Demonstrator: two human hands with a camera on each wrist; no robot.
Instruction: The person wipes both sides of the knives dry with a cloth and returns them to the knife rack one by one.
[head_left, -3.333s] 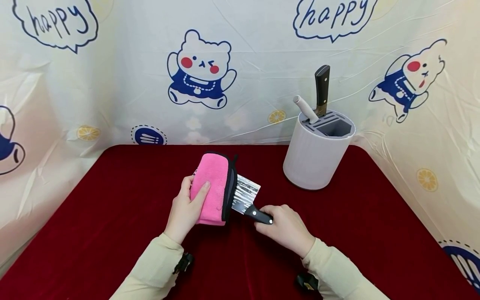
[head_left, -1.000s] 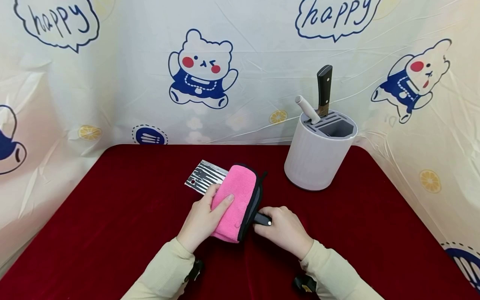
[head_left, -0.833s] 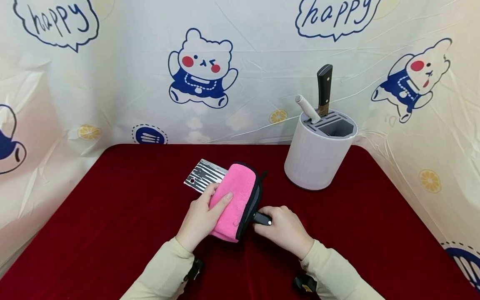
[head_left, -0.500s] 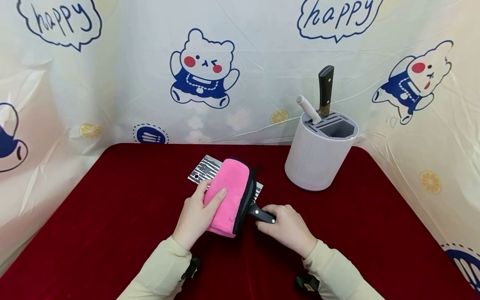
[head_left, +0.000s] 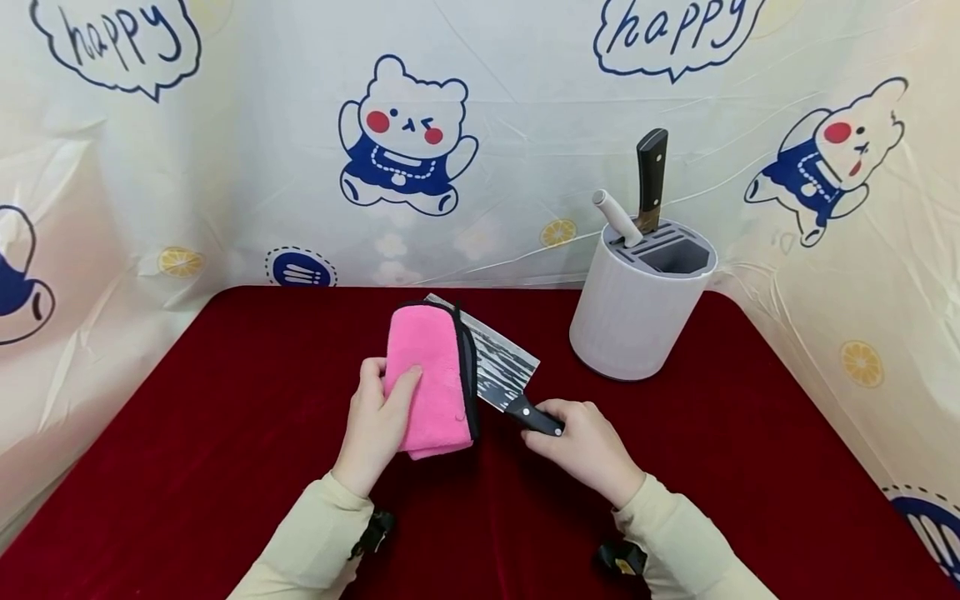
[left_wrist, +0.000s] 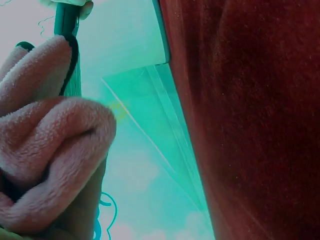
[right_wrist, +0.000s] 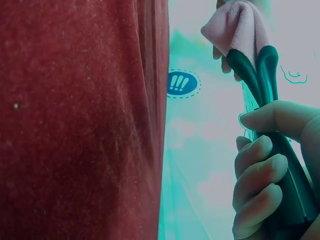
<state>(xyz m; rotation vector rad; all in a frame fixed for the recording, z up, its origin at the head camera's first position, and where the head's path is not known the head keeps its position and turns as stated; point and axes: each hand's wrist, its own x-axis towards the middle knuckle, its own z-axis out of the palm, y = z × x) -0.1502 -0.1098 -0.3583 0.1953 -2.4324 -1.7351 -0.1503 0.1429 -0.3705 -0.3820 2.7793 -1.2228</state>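
Note:
My left hand (head_left: pixel 372 433) grips a folded pink cloth (head_left: pixel 429 375) with black edging, thumb lying across its front. The cloth is folded around part of a cleaver (head_left: pixel 504 360), whose wide blade has dark streaks. Most of the blade shows to the right of the cloth; its far left end is hidden behind it. My right hand (head_left: pixel 588 446) holds the cleaver by its black riveted handle. In the right wrist view the fingers curl round that handle (right_wrist: pixel 292 200), and the cloth (right_wrist: pixel 235 30) appears beyond it. Bunched folds of cloth (left_wrist: pixel 55 145) fill the left wrist view's left side.
A white knife block (head_left: pixel 633 312) stands at the back right of the red-covered table (head_left: pixel 225 433). A black-handled knife (head_left: pixel 652 175) and a white-handled tool (head_left: pixel 618 218) stick out of its slots. A printed curtain (head_left: pixel 517 167) hangs behind and at both sides.
Over the last second my left hand and the cloth have moved left and away from the handle, baring the blade beside it. My right hand has shifted slightly right and up with the cleaver.

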